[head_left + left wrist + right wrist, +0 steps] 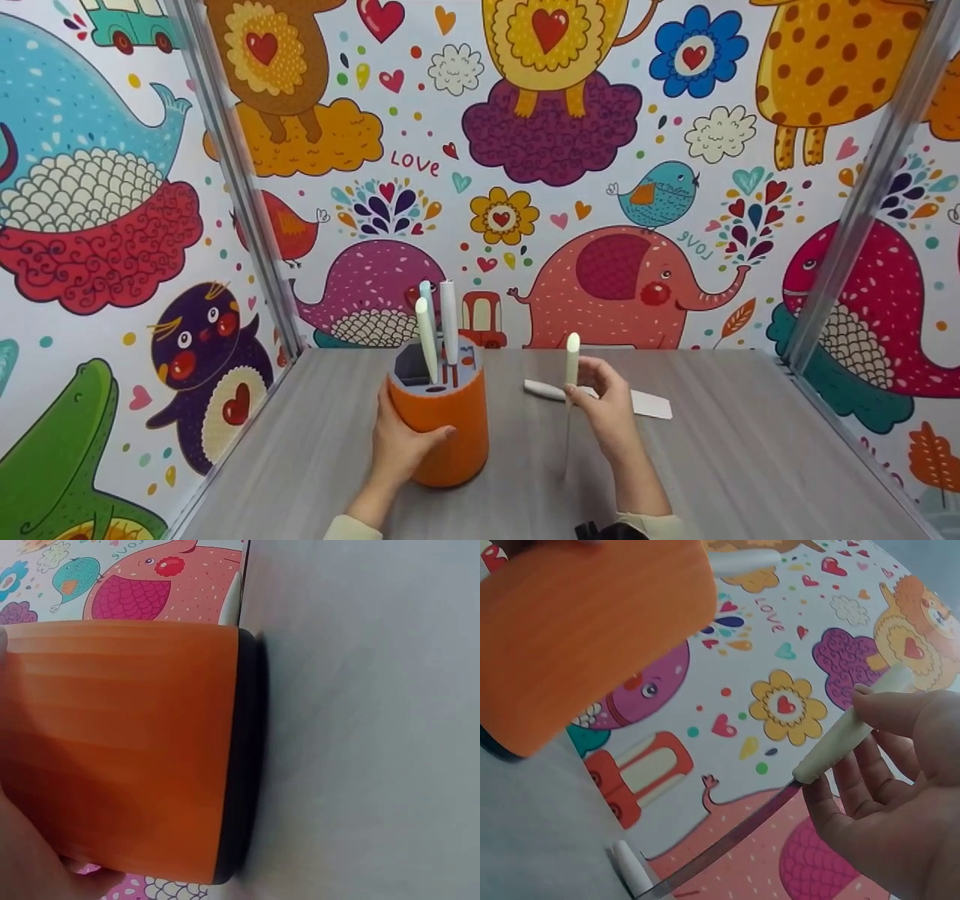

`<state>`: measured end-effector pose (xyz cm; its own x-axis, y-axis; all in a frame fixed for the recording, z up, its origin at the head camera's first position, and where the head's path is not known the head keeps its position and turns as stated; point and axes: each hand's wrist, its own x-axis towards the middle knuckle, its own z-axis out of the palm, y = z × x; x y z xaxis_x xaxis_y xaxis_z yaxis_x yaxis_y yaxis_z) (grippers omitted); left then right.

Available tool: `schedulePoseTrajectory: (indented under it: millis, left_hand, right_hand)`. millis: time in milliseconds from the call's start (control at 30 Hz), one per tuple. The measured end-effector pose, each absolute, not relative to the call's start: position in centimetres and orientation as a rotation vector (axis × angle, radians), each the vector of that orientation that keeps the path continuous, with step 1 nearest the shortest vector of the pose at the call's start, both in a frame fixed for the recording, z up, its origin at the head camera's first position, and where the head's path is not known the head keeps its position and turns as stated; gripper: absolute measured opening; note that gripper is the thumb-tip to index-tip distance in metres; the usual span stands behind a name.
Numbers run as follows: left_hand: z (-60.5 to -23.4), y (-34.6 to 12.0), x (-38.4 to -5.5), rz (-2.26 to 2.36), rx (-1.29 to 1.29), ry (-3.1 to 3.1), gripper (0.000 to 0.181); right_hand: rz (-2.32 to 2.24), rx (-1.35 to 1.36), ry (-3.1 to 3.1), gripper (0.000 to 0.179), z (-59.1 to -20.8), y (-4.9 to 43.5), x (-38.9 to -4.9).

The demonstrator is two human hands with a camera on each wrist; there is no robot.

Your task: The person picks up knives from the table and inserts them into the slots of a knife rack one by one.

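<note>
"Cartoon-printed panels (409, 112) rise behind a grey desk (720, 465). What's low in the frame, left of centre?"
"The left grip (401, 435), wrapped around an orange knife block (463, 412); pale handles (449, 322) stick out of its top."
"And right of centre?"
"A cream-handled knife (572, 364), blade down, pinched by the right grip (610, 409). Behind them, a white tool (652, 405) lies flat."

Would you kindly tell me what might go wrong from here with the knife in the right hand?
The slim knife with the cream handle could slip or swing, as the right hand holds only its handle and the bare blade points down.

If moved toward the orange cylindrical holder, its tip might stray toward the left hand gripping the side.

The white broad-bladed knife, lying behind the right hand on the grey table, might get knocked.
</note>
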<state>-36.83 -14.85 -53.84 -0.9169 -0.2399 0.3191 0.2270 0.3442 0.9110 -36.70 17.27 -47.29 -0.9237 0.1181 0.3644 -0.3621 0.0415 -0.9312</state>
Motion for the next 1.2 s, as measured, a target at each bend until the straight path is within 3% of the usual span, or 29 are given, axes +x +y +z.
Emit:
schedulePoseTrajectory:
  millis: [200,400,500,833,1200]
  left_hand:
    - [-53.4,-14.7,-36.2,-1.57,-0.039,-2.159,0.125]
    - [-51.9,-14.1,-35.4,-1.519,-0.026,-1.983,0.08]
    - [-51.0,-13.6,-34.7,-1.494,0.005,-1.913,0.066]
    - [-48.5,-12.4,-32.7,-1.251,-0.044,-1.843,0.056]
    - [-47.7,-10.6,-30.3,-1.247,-0.359,-1.836,0.051]
  right_hand:
    - [1.984,0.365,-1.975,0.037,-47.6,15.0,-36.6]
    - [1.973,0.433,-2.013,0.035,-47.4,13.4,-36.0]
    - [1.977,0.46,-2.023,0.035,-47.2,12.8,-35.6]
    - [2.004,0.571,-2.071,0.037,-47.1,10.6,-34.7]
    - [2.004,0.734,-2.053,0.034,-47.5,8.1,-33.6]
